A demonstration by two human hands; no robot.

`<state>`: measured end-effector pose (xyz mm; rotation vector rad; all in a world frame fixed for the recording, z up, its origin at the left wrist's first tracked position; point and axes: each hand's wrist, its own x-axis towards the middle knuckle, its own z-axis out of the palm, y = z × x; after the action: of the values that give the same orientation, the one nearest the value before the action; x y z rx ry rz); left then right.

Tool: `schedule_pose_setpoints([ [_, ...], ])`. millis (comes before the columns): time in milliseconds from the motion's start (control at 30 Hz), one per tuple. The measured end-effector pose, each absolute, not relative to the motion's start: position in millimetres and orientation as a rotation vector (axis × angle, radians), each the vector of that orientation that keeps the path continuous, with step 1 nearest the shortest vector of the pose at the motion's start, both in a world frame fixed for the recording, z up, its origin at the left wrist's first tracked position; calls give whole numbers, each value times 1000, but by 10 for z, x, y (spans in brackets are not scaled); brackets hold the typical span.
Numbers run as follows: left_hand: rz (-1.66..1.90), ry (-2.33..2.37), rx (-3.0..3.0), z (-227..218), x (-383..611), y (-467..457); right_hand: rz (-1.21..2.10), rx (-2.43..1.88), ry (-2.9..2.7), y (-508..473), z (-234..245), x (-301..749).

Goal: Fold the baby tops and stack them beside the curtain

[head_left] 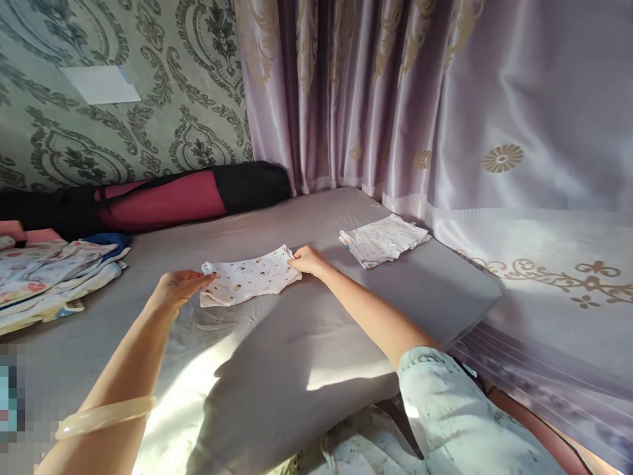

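Note:
A small white printed garment (250,282) lies flat on the grey bed sheet (297,343), folded into a strip. My left hand (179,287) pinches its left end with the fingers closed on the cloth. At the right end my right hand (307,260) grips the top corner the same way. A pale bangle (103,415) sits on my left forearm.
A folded stack of white printed cloths (383,239) lies to the right near the curtain (445,105). A pile of patterned clothes (49,277) is at the left edge. A red and black rolled bag (168,198) lies against the wallpapered wall.

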<state>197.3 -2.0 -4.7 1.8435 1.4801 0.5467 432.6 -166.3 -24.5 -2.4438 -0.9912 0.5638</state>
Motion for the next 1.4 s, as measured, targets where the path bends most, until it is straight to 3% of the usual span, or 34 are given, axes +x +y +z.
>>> schedule_pose_setpoints([
  [367,508,1179,1717,306,2911,-635,219,-2614,-902,-2397,363,5101],
  [667,562,842,1705,49,3851,-1124,-9,-2910,-615,-2931,835,5719],
  [1400,505,754,1670,-412,4964,-1973,-253,-3001,-341,-3461,557,6634],
])
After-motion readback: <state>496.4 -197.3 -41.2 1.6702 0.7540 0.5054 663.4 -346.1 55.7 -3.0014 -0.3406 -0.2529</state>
